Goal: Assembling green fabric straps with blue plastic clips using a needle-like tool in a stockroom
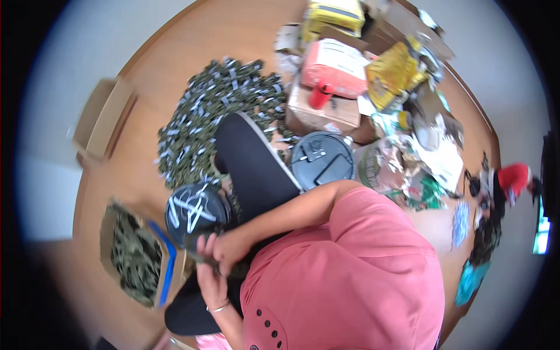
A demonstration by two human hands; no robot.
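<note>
Hands meet on 1 small dark-green piece [205, 259]: right hand [231, 248] pinches its top, left hand [211, 286] curls below. It looks light and stiff; hold its edges. Black bowl [195, 211] sits just above.

The wooden floor [151, 76] carries a wide heap of small dark green packets [216, 111]. Beside it lie stacked cardboard boxes [326, 105], a grey round lid [322, 158] and torn wrappers [426, 157].
</note>
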